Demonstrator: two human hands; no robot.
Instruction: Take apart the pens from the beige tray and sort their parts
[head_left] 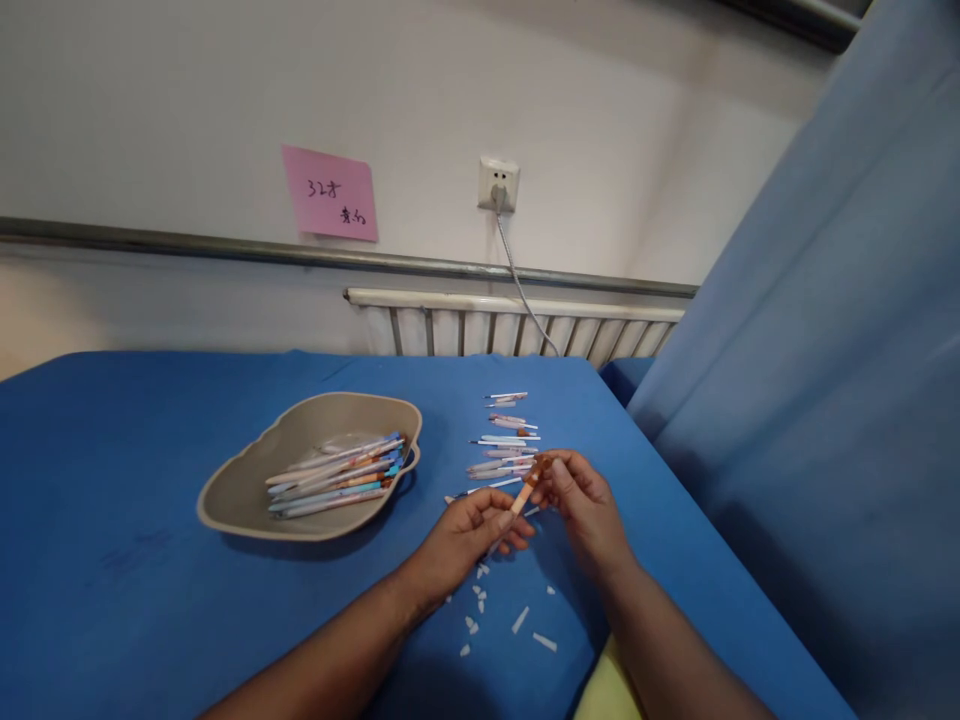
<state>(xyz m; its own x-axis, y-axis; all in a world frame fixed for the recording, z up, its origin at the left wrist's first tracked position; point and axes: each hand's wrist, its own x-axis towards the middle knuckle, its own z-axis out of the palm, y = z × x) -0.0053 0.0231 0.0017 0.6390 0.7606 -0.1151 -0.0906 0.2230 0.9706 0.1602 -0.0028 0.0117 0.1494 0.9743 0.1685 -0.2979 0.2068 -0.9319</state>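
Observation:
Between my two hands is a pen [523, 497] with a pale orange barrel and a brown top, tilted up to the right. My left hand [471, 530] is closed around its lower barrel, hiding that end. At the brown top, the thumb and fingers of my right hand [583, 497] pinch it. Just beyond my hands lie several pen barrels and thin white refills [501, 450], laid out in a column on the blue cloth. Small white tips [471, 625] and two longer white pieces [545, 641] are scattered on the near side.
To the left stands a grey-brown basin [225, 500] holding several assembled pens [337, 480]. A blue cloth [135, 620] covers the table. Behind are a metal bed rail [442, 300], a wall socket with a plugged cable [499, 185] and a pink note [331, 194]. A blue curtain [840, 330] hangs right.

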